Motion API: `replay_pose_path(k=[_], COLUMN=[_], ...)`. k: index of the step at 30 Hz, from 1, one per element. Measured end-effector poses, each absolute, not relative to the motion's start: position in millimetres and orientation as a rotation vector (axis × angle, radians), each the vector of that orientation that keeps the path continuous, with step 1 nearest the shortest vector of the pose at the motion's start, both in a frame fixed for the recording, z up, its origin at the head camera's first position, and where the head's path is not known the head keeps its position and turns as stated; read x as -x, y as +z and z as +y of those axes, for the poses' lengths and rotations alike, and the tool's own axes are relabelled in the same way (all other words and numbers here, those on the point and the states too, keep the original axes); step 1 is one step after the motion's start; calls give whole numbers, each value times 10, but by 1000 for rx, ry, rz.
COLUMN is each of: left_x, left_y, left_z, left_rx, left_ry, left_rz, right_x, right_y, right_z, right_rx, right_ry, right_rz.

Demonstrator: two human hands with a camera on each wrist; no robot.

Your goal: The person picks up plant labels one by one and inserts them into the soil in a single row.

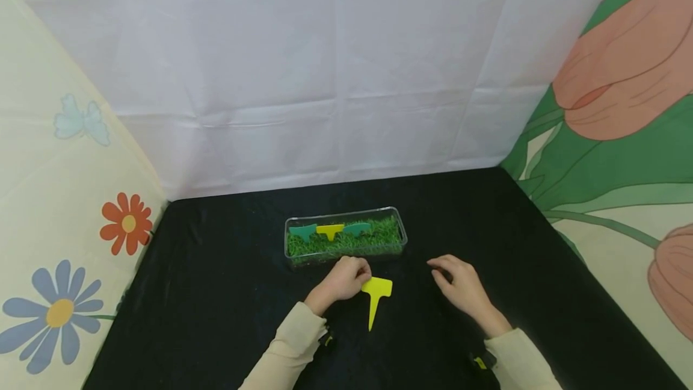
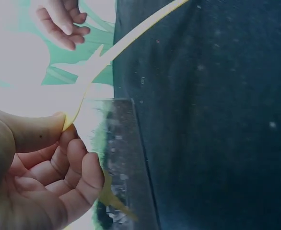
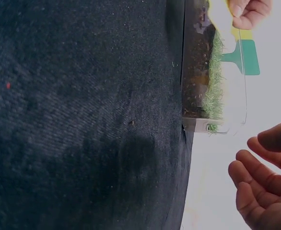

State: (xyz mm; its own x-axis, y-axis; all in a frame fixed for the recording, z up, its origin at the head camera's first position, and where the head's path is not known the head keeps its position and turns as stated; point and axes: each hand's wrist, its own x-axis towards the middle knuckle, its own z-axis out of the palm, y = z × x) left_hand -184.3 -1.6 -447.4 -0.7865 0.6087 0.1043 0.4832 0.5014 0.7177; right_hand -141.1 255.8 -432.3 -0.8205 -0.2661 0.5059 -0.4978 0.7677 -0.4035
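Observation:
My left hand (image 1: pixel 343 277) pinches a yellow T-shaped plant label (image 1: pixel 379 287) by a corner of its head, between thumb and forefinger, with the pointed stem hanging down. Just behind it is a clear plastic box (image 1: pixel 402 229) of dark soil and green grass (image 1: pixel 379 238). Along the grass stand another yellow label (image 1: pixel 329 231) and two green labels (image 1: pixel 355 229), side by side. To the right of the box, my right hand (image 1: pixel 460 283) is held with fingers loosely bent and nothing in them; the right wrist view shows its thumb apart from the fingers.
A black cloth (image 1: pixel 216 294) covers the table. White sheeting (image 1: pixel 260 77) hangs behind it, and flower-printed panels (image 1: pixel 622 185) border both sides. Small specks (image 3: pixel 132 123) of dirt lie on the cloth.

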Motion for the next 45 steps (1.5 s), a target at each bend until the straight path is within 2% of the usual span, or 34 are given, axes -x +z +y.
replay_pose_path(k=[13, 26, 45], left_x=[1813, 1762, 1713], left_y=[-4394, -4266, -4199], left_z=[-39, -3, 45], left_rx=[-1111, -1121, -1329], left_ry=[1199, 1096, 1033], left_rz=[2649, 2789, 3131], right_x=[1404, 1402, 1461], right_y=[-4312, -4310, -4245], right_z=[2547, 2559, 2545], right_rx=[-583, -586, -649], right_ry=[753, 738, 714], right_rz=[-2540, -2552, -2543])
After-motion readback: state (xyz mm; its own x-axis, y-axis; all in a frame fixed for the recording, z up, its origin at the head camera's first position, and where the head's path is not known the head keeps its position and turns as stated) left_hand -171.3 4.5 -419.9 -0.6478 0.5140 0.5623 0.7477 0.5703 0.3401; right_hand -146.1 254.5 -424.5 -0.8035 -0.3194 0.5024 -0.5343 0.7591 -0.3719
